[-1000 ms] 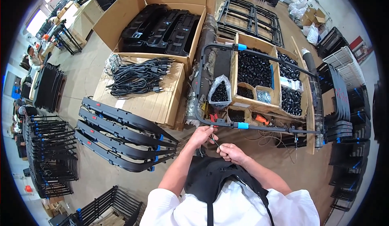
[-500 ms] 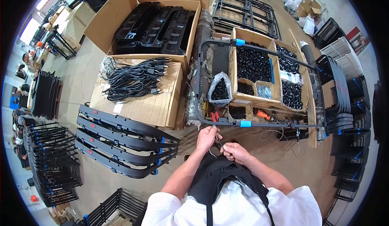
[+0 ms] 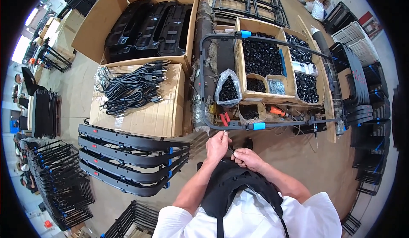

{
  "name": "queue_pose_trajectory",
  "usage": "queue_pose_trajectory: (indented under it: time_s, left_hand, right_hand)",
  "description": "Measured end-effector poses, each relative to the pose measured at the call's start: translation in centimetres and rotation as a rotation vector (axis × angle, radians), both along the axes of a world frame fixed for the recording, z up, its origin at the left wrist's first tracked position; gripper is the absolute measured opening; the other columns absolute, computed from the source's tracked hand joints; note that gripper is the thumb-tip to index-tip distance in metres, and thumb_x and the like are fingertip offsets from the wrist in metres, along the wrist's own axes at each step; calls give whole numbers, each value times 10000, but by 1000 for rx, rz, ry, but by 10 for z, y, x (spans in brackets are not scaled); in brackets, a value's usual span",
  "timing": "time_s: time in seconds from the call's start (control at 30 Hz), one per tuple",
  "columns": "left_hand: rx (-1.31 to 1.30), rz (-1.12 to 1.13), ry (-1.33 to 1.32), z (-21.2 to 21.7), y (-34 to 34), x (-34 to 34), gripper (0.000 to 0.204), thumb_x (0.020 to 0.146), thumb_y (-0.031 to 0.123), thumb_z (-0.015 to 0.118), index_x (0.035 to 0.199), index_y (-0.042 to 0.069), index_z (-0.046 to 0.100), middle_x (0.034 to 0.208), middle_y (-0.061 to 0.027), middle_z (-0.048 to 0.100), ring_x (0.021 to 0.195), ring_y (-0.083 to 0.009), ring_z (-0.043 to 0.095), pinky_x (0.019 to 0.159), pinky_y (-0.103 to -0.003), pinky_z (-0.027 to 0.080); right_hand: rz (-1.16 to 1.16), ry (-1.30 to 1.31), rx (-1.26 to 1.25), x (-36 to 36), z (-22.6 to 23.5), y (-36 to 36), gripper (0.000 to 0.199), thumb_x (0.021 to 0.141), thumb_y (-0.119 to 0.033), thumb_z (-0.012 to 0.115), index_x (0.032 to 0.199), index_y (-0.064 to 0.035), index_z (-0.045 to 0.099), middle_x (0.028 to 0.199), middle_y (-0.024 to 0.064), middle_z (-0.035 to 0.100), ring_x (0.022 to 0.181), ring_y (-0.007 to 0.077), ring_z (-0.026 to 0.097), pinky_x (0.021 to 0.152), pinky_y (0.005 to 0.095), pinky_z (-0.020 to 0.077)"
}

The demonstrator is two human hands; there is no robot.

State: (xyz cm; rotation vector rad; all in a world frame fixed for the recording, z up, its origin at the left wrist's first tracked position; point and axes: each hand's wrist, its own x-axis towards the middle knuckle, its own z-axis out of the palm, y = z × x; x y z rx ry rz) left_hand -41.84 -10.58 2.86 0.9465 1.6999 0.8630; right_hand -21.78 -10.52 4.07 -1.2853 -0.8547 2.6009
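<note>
My left hand (image 3: pixel 217 146) is closed in a pinch just below the near rail of a black tubular frame (image 3: pixel 289 124). A small pale tip shows above its fingers, close to the rail. My right hand (image 3: pixel 248 159) is also closed, lower and to the right, near my black apron (image 3: pixel 236 182). Between the two hands runs a thin dark cord (image 3: pixel 231 149); both fists seem to grip it, though its ends are hidden. Red-handled pliers (image 3: pixel 225 118) lie just inside the frame's near left corner. Blue bands (image 3: pixel 258 126) wrap the frame's rails.
A wooden tray (image 3: pixel 265 97) of small black parts and screws stands inside the frame, beside a plastic bag (image 3: pixel 228 88) of black parts. Left are bundled power cords (image 3: pixel 132 84) on a carton (image 3: pixel 170 123), curved black panels (image 3: pixel 123 161) and an open box (image 3: pixel 91 33) of black mouldings.
The view has shifted slightly, so the bench and boxes sit a little further left and higher. Both hands keep nearly the same pose below the frame.
</note>
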Motion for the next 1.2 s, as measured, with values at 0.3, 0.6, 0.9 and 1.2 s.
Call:
queue_pose_trajectory:
  time_s: [0.3, 0.6, 0.9, 1.2]
  left_hand:
    - [-45, 146, -119, -7, -5, -6, 299, 1061, 267, 645, 1059, -12, 752, 885, -81, 798, 755, -128, 705, 699, -309, 555]
    - [-142, 227, -245, -9, 4, -5, 273, 1063, 232, 651, 974, -17, 719, 894, -75, 787, 760, -120, 702, 707, -299, 557]
    - [-76, 242, -269, -4, 1, -3, 244, 1068, 216, 652, 1131, -18, 679, 997, -84, 755, 828, -115, 674, 757, -293, 547]
    - [-102, 58, -332, -30, -86, -20, 266, 1034, 97, 606, 1284, 8, 612, 1170, -73, 682, 1033, -137, 629, 934, -304, 513]
  right_hand:
    - [-46, 1, -14, -1, -1, 2, 293, 1136, -264, 512, 1012, -30, 636, 720, -55, 430, 587, 57, 340, 520, 230, 300]
    - [-63, 44, -40, -3, 4, 3, 299, 1139, -263, 509, 1008, -30, 643, 719, -54, 427, 602, 60, 350, 535, 232, 310]
    - [-176, 120, -33, -13, -6, 11, 274, 1137, -268, 518, 1073, -30, 637, 807, -9, 523, 698, 96, 451, 628, 253, 414]
    - [-247, 162, 10, -53, -11, 29, 224, 1137, -212, 526, 1149, -24, 647, 920, 31, 613, 824, 136, 584, 769, 304, 523]
